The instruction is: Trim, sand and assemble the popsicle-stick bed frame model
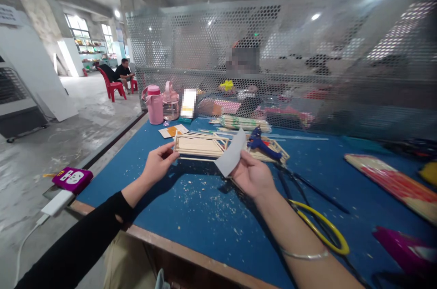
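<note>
At the blue table, the person's left hand pinches the left end of a wooden frame with thumb and fingers. The right hand is closed on a white sheet, just left of the blue glue gun.

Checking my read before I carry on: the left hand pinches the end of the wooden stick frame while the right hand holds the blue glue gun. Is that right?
Not quite: the head view shows the right hand holding a white sheet, not the blue glue gun. The left hand does pinch the end of the wooden stick frame.
</note>
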`<state>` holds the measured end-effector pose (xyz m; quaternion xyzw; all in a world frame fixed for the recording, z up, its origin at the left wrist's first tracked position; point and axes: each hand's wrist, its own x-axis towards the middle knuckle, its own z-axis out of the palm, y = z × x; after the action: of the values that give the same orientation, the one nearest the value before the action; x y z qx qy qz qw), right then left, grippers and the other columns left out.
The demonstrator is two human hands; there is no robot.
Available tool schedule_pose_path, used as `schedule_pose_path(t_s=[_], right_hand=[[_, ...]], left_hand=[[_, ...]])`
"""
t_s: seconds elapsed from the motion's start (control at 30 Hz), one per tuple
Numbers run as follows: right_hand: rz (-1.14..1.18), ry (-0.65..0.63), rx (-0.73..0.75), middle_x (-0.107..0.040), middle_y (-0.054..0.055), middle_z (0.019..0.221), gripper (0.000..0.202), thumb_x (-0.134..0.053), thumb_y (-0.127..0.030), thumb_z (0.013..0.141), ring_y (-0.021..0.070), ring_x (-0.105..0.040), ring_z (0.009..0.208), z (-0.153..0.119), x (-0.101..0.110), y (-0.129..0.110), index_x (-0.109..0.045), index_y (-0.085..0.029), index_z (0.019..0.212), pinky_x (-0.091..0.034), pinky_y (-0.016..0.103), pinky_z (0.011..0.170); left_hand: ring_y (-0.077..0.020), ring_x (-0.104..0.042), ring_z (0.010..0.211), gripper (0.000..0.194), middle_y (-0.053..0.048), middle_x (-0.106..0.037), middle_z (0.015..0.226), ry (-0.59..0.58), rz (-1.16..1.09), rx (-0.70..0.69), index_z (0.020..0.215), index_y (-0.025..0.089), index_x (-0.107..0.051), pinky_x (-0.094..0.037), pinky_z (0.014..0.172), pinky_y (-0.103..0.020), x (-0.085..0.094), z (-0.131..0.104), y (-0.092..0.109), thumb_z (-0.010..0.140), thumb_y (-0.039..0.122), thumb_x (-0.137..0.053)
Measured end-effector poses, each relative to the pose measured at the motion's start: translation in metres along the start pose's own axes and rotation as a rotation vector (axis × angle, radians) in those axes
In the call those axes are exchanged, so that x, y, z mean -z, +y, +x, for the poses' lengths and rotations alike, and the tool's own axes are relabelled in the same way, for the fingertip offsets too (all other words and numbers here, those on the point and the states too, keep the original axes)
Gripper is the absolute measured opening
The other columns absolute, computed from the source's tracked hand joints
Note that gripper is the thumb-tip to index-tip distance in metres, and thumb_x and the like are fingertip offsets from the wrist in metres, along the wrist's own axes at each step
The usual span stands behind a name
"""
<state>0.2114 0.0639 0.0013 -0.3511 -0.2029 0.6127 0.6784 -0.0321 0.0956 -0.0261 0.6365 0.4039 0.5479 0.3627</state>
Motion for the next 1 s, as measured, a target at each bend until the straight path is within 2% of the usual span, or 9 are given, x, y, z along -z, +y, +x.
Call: schedule_pose_path(t_s=[0.17,0.37,0.43,0.5,0.63,0.73,0.83,0.93,1.0], right_hand=[[-0.002,-0.036,-0.090,-0.074,0.003,0.076,0.032,-0.033,-0.014,0.089,0.0144,-0.070,0.072,-0.001,0.001,-0.009,-0.064,-0.018,0.094,-0.055,0.034,0.081],[-0.036,-0.060,-0.132,-0.074,0.004,0.074,0.031,-0.034,-0.017,0.090,0.0156,-0.070,0.070,-0.001,0.001,-0.011,-0.064,-0.018,0.089,-0.055,0.037,0.083],[-0.048,-0.063,-0.127,-0.074,0.004,0.078,0.029,-0.035,-0.016,0.089,0.0161,-0.070,0.074,0.004,0.000,-0.009,-0.064,-0.018,0.092,-0.054,0.037,0.085],[-0.066,-0.061,-0.123,-0.074,0.004,0.080,0.028,-0.036,-0.015,0.088,0.0171,-0.070,0.078,0.013,-0.002,-0.005,-0.064,-0.018,0.093,-0.054,0.037,0.086],[-0.122,-0.045,-0.162,-0.073,0.005,0.070,0.027,-0.038,-0.011,0.084,0.0187,-0.070,0.070,0.033,-0.002,0.010,-0.063,-0.016,0.091,-0.055,0.039,0.081],[-0.147,-0.028,-0.172,-0.073,0.004,0.069,0.027,-0.039,-0.009,0.082,0.0184,-0.070,0.066,0.038,-0.001,0.010,-0.062,-0.016,0.093,-0.055,0.040,0.079],[-0.132,-0.002,-0.101,-0.074,0.006,0.076,0.029,-0.037,-0.012,0.083,0.0193,-0.070,0.073,0.035,0.002,-0.011,-0.062,-0.015,0.097,-0.055,0.041,0.079],[-0.097,0.061,0.024,-0.074,0.007,0.077,0.029,-0.037,-0.019,0.085,0.0211,-0.069,0.077,0.032,0.009,-0.040,-0.062,-0.015,0.099,-0.056,0.041,0.077],[-0.079,0.124,0.098,-0.073,0.006,0.072,0.028,-0.037,-0.020,0.085,0.0211,-0.070,0.073,0.030,0.017,-0.052,-0.062,-0.015,0.098,-0.056,0.041,0.075]], left_hand=[[-0.0104,-0.049,0.059,0.041,-0.001,-0.064,0.070,0.013,-0.135,-0.040,0.107,0.013,-0.066,-0.041,0.060,-0.024,0.002,-0.007,0.009,0.072,0.034,-0.068],[-0.0064,-0.033,0.042,0.069,0.003,-0.056,0.054,-0.087,-0.431,0.246,0.128,0.015,-0.050,-0.023,0.042,-0.020,0.003,-0.005,0.011,0.069,0.047,-0.069],[-0.0059,-0.029,0.039,0.076,0.007,-0.048,0.046,-0.090,-0.402,0.290,0.130,0.014,-0.047,-0.021,0.041,-0.020,0.004,-0.005,0.009,0.066,0.045,-0.072],[-0.0067,-0.033,0.039,0.079,0.008,-0.047,0.044,-0.088,-0.307,0.315,0.130,0.011,-0.046,-0.023,0.041,-0.020,0.004,-0.008,0.008,0.063,0.041,-0.073],[-0.0105,-0.049,0.047,0.065,0.000,-0.062,0.058,-0.148,-0.023,0.352,0.123,0.008,-0.051,-0.034,0.046,-0.023,0.006,-0.023,0.007,0.067,0.038,-0.068],[-0.0136,-0.054,0.055,0.045,-0.002,-0.062,0.065,-0.179,0.267,0.177,0.116,0.010,-0.056,-0.043,0.055,-0.027,0.011,-0.033,0.006,0.077,0.034,-0.056],[-0.0218,-0.060,0.087,0.042,-0.011,-0.063,0.098,-0.157,0.515,-0.132,0.117,0.015,-0.055,-0.049,0.077,-0.037,0.013,-0.036,0.009,0.077,0.031,-0.056],[-0.0336,-0.039,0.126,0.061,-0.017,-0.047,0.131,-0.202,0.603,-0.268,0.122,0.017,-0.051,-0.031,0.104,-0.052,0.005,-0.032,0.010,0.068,0.038,-0.069],[-0.0405,-0.019,0.136,0.068,-0.018,-0.034,0.143,-0.220,0.671,-0.241,0.124,0.018,-0.049,-0.019,0.107,-0.061,-0.004,-0.025,0.007,0.065,0.043,-0.073]])
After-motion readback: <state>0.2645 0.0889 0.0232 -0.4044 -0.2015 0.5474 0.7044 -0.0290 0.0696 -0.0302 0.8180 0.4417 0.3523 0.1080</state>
